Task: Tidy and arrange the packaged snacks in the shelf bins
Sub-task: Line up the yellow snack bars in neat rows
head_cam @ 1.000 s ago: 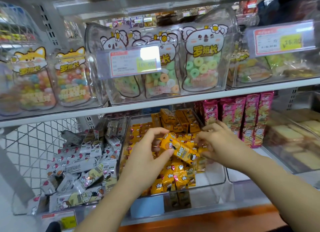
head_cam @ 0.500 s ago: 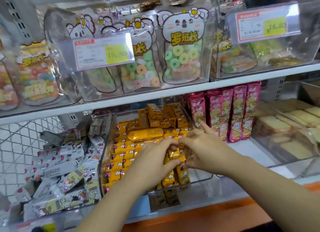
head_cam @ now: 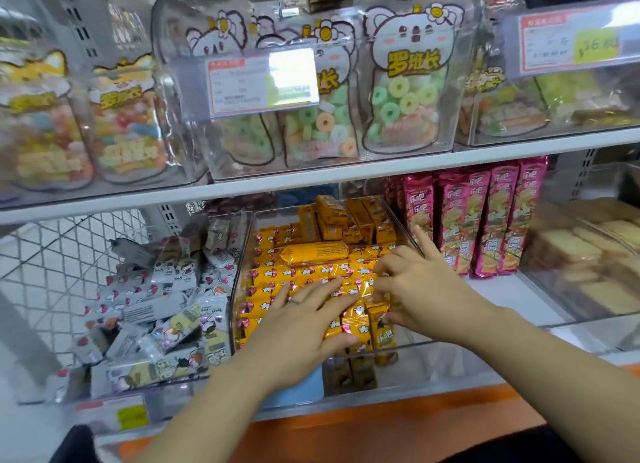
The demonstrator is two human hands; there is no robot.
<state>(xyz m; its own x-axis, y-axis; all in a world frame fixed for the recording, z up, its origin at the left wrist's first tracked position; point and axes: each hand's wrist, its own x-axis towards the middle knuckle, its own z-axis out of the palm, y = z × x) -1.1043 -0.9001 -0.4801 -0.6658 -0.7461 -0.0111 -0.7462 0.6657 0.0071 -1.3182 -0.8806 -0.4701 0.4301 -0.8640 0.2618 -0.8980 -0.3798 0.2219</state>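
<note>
A clear bin (head_cam: 408, 345) on the lower shelf holds rows of yellow snack packets (head_cam: 298, 272). One longer yellow packet (head_cam: 313, 253) lies crosswise on top of them, and yellow boxes (head_cam: 341, 216) stand at the back. My left hand (head_cam: 304, 324) lies flat on the front rows, fingers spread, holding nothing. My right hand (head_cam: 426, 289) is at the bin's right side. Its thumb and curled fingers pinch a yellow packet (head_cam: 375, 303) among the rows, and its index finger points up.
Left of the bin is a loose heap of white snack packets (head_cam: 156, 306). To the right stand pink packs (head_cam: 485, 220) and a clear bin of pale cakes (head_cam: 588, 254). The shelf board (head_cam: 311, 182) just above carries bins of candy bags (head_cam: 401, 92).
A second ago both hands held one yellow packet above the bin. It has gone down into the rows, and my left hand has flattened on top of them.
</note>
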